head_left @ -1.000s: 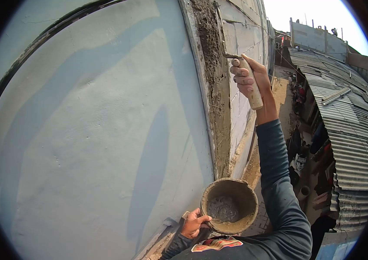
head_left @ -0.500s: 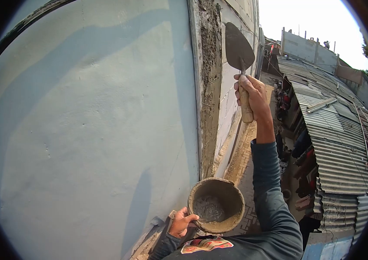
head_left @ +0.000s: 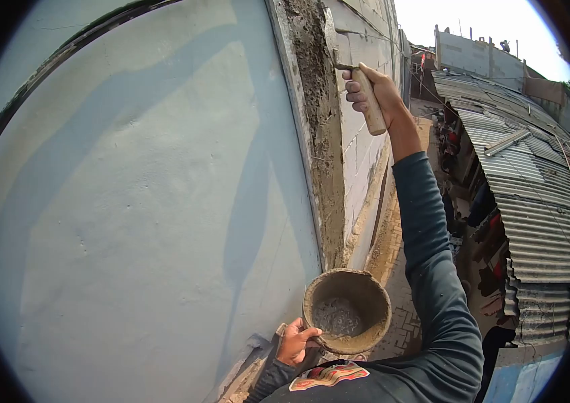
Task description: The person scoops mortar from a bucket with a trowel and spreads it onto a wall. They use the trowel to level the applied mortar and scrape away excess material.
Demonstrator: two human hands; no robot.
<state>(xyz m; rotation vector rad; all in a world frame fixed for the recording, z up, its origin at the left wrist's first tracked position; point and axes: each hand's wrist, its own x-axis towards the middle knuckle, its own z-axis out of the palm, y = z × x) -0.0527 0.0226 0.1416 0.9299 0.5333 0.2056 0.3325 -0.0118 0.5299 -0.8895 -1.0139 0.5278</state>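
Note:
My right hand (head_left: 371, 97) is wrapped round the wooden handle of a trowel (head_left: 373, 111), raised high beside the wall's corner. The trowel's blade is turned edge-on against the rough mortar strip (head_left: 318, 101) that runs down the corner. Low in the view, my left hand (head_left: 294, 341) grips the rim of a mortar-crusted bucket (head_left: 379, 305), thumb over the edge. Wet grey mortar (head_left: 337, 317) lies in the bottom of the bucket.
A smooth pale blue wall (head_left: 137, 201) fills the left side, with shadows across it. Beyond the corner is a white block wall (head_left: 359, 134). Far below runs a paved alley (head_left: 399, 295), beside corrugated metal roofs (head_left: 527, 221) on the right.
My right hand has moved up and slightly left, and the trowel's blade has turned from face-on to edge-on at the mortar strip. The bucket sits slightly farther right in view.

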